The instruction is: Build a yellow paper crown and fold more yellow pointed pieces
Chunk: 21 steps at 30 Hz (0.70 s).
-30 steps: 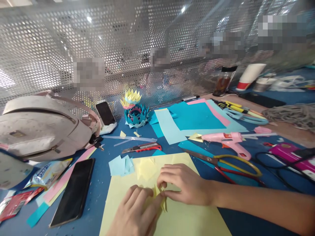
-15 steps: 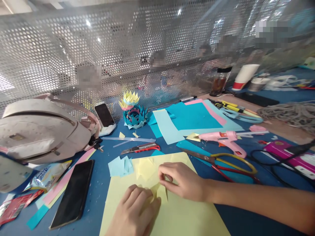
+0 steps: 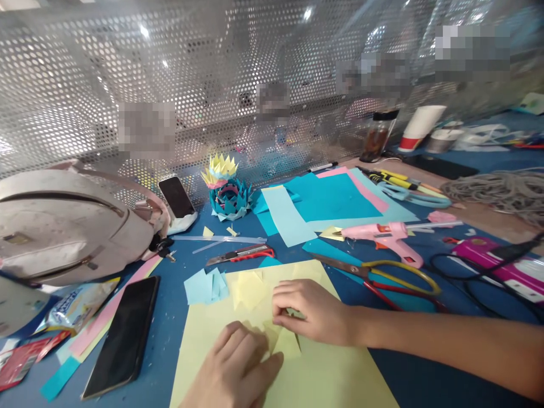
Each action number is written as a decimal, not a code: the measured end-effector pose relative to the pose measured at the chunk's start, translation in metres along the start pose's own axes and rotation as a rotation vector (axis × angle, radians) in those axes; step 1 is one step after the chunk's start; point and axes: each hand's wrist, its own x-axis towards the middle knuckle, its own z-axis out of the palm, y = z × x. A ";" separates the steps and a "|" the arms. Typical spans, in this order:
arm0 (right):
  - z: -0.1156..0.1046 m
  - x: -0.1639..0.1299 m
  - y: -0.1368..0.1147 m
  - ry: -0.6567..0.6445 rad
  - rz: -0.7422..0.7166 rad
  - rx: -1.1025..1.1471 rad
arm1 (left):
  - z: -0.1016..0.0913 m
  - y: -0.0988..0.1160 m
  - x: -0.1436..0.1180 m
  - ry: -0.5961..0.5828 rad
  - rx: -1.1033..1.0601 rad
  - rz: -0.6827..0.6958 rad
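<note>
A small folded piece of yellow paper [image 3: 287, 343] is between my hands, low over a large yellow sheet [image 3: 331, 374]. My right hand [image 3: 312, 310] pinches its upper edge, fingers curled and thumb underneath. My left hand [image 3: 238, 362] is closed at the paper's left side, its thumb near the lower edge; the fingers' exact hold is partly hidden. Beyond my hands, small yellow pieces [image 3: 247, 290] lie on the sheet. Light blue pieces [image 3: 206, 287] overlap its upper left corner.
Scissors [image 3: 363, 271], a pink glue gun [image 3: 382, 233] and a red utility knife [image 3: 242, 255] surround the sheet. A paper lotus [image 3: 230, 198] stands at the back near coloured sheets [image 3: 335, 198]. A phone [image 3: 123, 337] and backpack [image 3: 72, 226] are at left.
The small yellow paper shows more of its folded face below my right hand. My left thumb has shifted slightly right and down. The view has moved a little.
</note>
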 end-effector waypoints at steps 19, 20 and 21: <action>-0.007 -0.002 0.001 -0.025 -0.029 -0.135 | 0.015 -0.003 -0.016 0.027 0.137 0.005; -0.007 -0.002 0.001 -0.024 -0.008 -0.101 | 0.014 -0.002 -0.015 0.033 0.157 0.002; -0.008 -0.002 -0.001 -0.025 0.017 -0.064 | 0.014 -0.002 -0.015 0.046 0.176 -0.009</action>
